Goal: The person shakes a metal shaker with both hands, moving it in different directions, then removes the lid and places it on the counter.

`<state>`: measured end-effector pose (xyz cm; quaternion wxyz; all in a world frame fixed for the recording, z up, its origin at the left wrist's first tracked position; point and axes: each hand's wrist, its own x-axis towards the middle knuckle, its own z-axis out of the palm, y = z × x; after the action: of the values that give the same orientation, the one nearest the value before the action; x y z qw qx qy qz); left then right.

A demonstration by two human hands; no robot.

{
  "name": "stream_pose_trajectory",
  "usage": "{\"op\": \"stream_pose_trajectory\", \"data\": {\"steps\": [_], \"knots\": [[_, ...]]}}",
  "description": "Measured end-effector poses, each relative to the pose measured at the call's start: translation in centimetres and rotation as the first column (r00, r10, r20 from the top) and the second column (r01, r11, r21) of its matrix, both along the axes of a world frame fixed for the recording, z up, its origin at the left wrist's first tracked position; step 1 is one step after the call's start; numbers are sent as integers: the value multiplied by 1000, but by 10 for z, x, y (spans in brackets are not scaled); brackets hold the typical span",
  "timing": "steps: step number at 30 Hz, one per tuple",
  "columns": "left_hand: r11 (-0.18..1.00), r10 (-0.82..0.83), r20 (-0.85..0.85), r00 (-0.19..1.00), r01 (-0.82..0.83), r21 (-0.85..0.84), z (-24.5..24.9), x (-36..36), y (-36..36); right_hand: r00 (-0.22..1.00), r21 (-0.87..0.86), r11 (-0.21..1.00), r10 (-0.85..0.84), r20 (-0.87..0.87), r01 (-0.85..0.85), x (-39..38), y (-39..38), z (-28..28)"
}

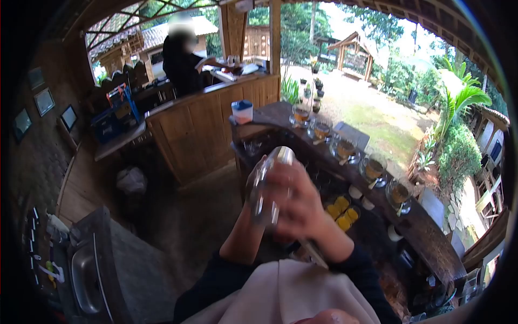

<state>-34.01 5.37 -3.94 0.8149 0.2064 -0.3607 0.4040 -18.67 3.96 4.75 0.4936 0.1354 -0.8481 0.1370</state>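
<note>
A shiny metal cocktail shaker (270, 178) is held up in front of my chest, tilted, with its rounded top pointing up and away. My right hand (294, 200) is wrapped over its near side, the fingers smeared by motion. From the left, my left hand (252, 181) grips the shaker, most of its fingers hidden behind the metal. Beyond my right hand, glasses of yellow drink (342, 210) stand on a lower surface behind the counter.
Along the curved dark wooden counter (431, 237) stand several glass cups (373, 168) of amber drink on saucers with spoons. A blue-and-white container (242, 112) sits at its far end. A metal sink (85, 278) is at left. Another person (183, 65) works behind a wooden partition (210, 121).
</note>
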Motion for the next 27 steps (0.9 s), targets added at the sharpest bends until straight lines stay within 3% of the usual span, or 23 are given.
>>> {"op": "stream_pose_trajectory", "data": {"steps": [1,2,3,4,5,7,8,9,10,11,13,15,16,17,18,19,20,21,23,24,25,27], "knots": [[1000,-1,-10,1000,1,25,19,-1,-8,999,200,980,-7,-46,16,10,-22,17],[922,364,-180,914,-381,-70,43,7,-37,995,334,942,70,-74,-42,21,-30,19],[693,643,-364,674,-714,-98,60,14,-61,978,429,898,166,-125,-98,29,-38,20],[588,795,-275,540,-799,129,66,19,-70,950,519,842,265,-165,-145,33,-42,20],[585,797,-270,540,-801,128,64,17,-69,950,522,840,267,-160,-148,30,-38,18],[669,684,-359,635,-743,-39,53,12,-63,892,478,866,324,-317,-145,14,-18,4],[876,397,-156,904,-424,-231,32,8,-39,933,362,929,193,-304,-74,2,-2,-7],[725,537,-391,747,-646,-239,40,0,-28,974,216,974,112,-198,-68,-5,10,-2],[637,639,-332,694,-719,-278,22,-1,-19,996,-145,988,-57,-67,47,-11,10,-7],[539,731,-278,623,-777,-324,4,0,-10,997,-419,907,-62,-53,34,-19,13,-6],[501,715,-362,598,-799,-332,24,1,-21,991,-431,902,-49,-128,-12,-9,3,4],[708,556,-352,753,-651,-274,73,12,-61,983,-21,996,85,-163,-89,14,-20,25],[791,462,-352,814,-558,-251,82,15,-70,937,163,975,196,-289,-153,13,-27,17],[709,670,-301,679,-705,-11,81,20,-66,890,304,936,286,-355,-179,15,-37,7],[578,812,-61,581,-784,227,84,26,-55,831,445,876,383,-404,-187,15,-42,-1],[367,852,212,478,-835,411,87,31,-45,830,448,874,384,-405,-186,11,-37,-5],[435,821,192,537,-807,398,85,35,-43,784,493,860,396,-479,-133,5,-30,-11],[724,680,-272,681,-682,101,76,28,-66,729,528,846,408,-550,-75,1,-24,-13],[653,671,-411,618,-755,-69,71,17,-31,950,319,940,205,-234,-124,14,12,4],[731,554,-410,725,-659,-178,43,4,-8,978,138,990,45,-202,-17,3,22,0],[747,582,-226,781,-623,-231,18,1,7,981,-198,980,-33,-193,-6,-7,28,-2],[522,787,-399,470,-853,25,21,7,7,960,-402,913,-174,-221,72,1,16,13]]}}
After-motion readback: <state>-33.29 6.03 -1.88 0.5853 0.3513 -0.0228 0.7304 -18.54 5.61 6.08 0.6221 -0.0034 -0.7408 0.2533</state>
